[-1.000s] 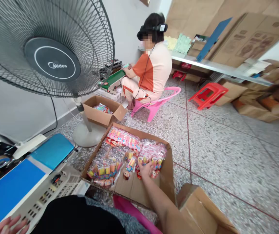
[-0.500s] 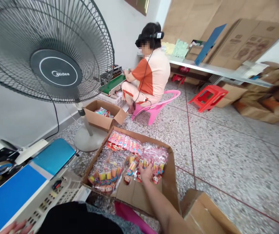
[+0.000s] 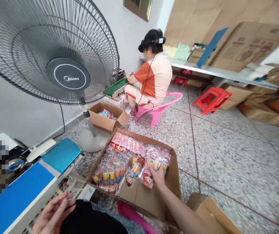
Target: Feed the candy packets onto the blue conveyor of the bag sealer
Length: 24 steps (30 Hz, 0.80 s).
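A cardboard box (image 3: 175, 172) stands in front of me, with rows of clear plastic packets (image 3: 127, 143) in it; each has a cartoon face and small yellow, pink or blue pieces. My right hand (image 3: 158, 175) reaches into the right side of the box, its fingers closed over a bunch of packets. A red-haired face on a packet (image 3: 147, 180) shows just left of this hand. At the lower left, my left hand (image 3: 56, 211) is raised over the machine's edge, fingers loosely bent and apart, with nothing visible in it.
A large fan (image 3: 68, 78) stands at left, above a blue conveyor belt (image 3: 19, 185). Beyond the box, a co-worker (image 3: 157, 74) sits on a pink chair (image 3: 157, 113) at a green belt (image 3: 116, 87). A smaller carton (image 3: 105, 120) and a red stool (image 3: 212, 99) stand on the floor.
My left hand has come up further into view at the lower left. My right hand has shifted slightly right and down within the box, and the view has tilted a little.
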Motion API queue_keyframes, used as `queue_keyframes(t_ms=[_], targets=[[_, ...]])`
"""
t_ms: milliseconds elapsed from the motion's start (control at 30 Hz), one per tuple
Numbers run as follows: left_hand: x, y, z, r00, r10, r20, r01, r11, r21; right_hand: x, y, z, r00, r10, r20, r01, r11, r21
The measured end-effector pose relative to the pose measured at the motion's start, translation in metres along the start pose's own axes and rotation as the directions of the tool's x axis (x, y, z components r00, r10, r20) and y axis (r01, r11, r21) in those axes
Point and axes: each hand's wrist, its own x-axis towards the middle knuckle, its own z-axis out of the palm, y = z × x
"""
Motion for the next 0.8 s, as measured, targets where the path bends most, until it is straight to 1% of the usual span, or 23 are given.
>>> queue_keyframes(t_ms=[67, 133, 167, 200, 233, 267, 300, 333, 367, 400, 433, 467, 500, 533, 567, 633, 667, 700, 733, 800], targets=[[-0.003, -0.001, 0.019, 0.997, -0.014, 0.07, 0.013, 1.0, 0.005, -0.008, -0.023, 0.001, 0.995, -0.008, 0.097, 0.002, 0.998, 0.061], [-0.007, 0.0, 0.04, 0.985, -0.009, 0.17, 0.004, 1.0, 0.03, -0.023, -0.051, 0.007, 0.974, -0.018, 0.228, -0.016, 0.989, 0.147], [-0.008, 0.0, 0.05, 0.973, -0.006, 0.231, -0.004, 0.999, 0.042, -0.033, -0.066, 0.012, 0.954, -0.029, 0.297, -0.032, 0.979, 0.2], [-0.009, 0.001, 0.061, 0.959, 0.001, 0.285, -0.016, 0.999, 0.05, -0.045, -0.082, 0.018, 0.926, -0.043, 0.375, -0.055, 0.967, 0.248], [-0.009, 0.002, 0.071, 0.945, 0.025, 0.325, -0.042, 0.998, 0.046, -0.058, -0.097, 0.024, 0.887, -0.065, 0.457, -0.081, 0.953, 0.292], [-0.009, 0.004, 0.081, 0.933, 0.056, 0.356, -0.074, 0.997, 0.038, -0.071, -0.112, 0.03, 0.836, -0.092, 0.541, -0.11, 0.938, 0.33], [-0.008, 0.005, 0.088, 0.922, 0.082, 0.377, -0.096, 0.995, 0.018, -0.085, -0.125, 0.036, 0.775, -0.125, 0.62, -0.142, 0.921, 0.363], [-0.008, 0.006, 0.094, 0.912, 0.099, 0.398, -0.101, 0.995, -0.015, -0.097, -0.137, 0.042, 0.703, -0.17, 0.691, -0.164, 0.906, 0.389], [-0.008, 0.006, 0.098, 0.9, 0.111, 0.422, -0.096, 0.994, -0.056, -0.108, -0.148, 0.048, 0.62, -0.221, 0.753, -0.17, 0.899, 0.404], [-0.007, 0.006, 0.1, 0.886, 0.111, 0.45, -0.073, 0.992, -0.102, -0.118, -0.158, 0.053, 0.537, -0.27, 0.8, -0.152, 0.901, 0.406], [-0.007, 0.005, 0.1, 0.874, 0.103, 0.475, -0.036, 0.988, -0.148, -0.126, -0.166, 0.058, 0.457, -0.308, 0.834, -0.106, 0.912, 0.396], [-0.007, 0.004, 0.099, 0.865, 0.094, 0.492, 0.005, 0.981, -0.195, -0.132, -0.174, 0.064, 0.393, -0.332, 0.857, -0.035, 0.927, 0.374], [-0.007, 0.002, 0.096, 0.864, 0.086, 0.496, 0.042, 0.97, -0.241, -0.137, -0.181, 0.069, 0.351, -0.337, 0.874, 0.063, 0.939, 0.337], [-0.007, 0.001, 0.092, 0.871, 0.083, 0.484, 0.07, 0.955, -0.289, -0.14, -0.187, 0.073, 0.334, -0.336, 0.881, 0.18, 0.94, 0.29], [-0.006, 0.001, 0.088, 0.885, 0.088, 0.458, 0.083, 0.937, -0.34, -0.144, -0.193, 0.078, 0.339, -0.342, 0.876, 0.301, 0.922, 0.244], [-0.005, 0.003, 0.08, 0.917, 0.116, 0.382, 0.07, 0.895, -0.44, -0.151, -0.204, 0.089, 0.35, -0.405, 0.844, 0.499, 0.844, 0.198], [-0.003, 0.007, 0.076, 0.932, 0.132, 0.339, 0.053, 0.873, -0.485, -0.154, -0.21, 0.094, 0.35, -0.453, 0.82, 0.56, 0.803, 0.205], [-0.001, 0.011, 0.072, 0.943, 0.15, 0.297, 0.03, 0.851, -0.524, -0.157, -0.215, 0.1, 0.344, -0.504, 0.793, 0.596, 0.769, 0.23], [0.002, 0.016, 0.068, 0.954, 0.164, 0.252, 0.005, 0.83, -0.558, -0.161, -0.219, 0.106, 0.331, -0.544, 0.771, 0.615, 0.744, 0.26], [0.009, 0.029, 0.061, 0.969, 0.181, 0.17, -0.043, 0.798, -0.601, -0.166, -0.226, 0.118, 0.309, -0.584, 0.751, 0.636, 0.714, 0.293]])
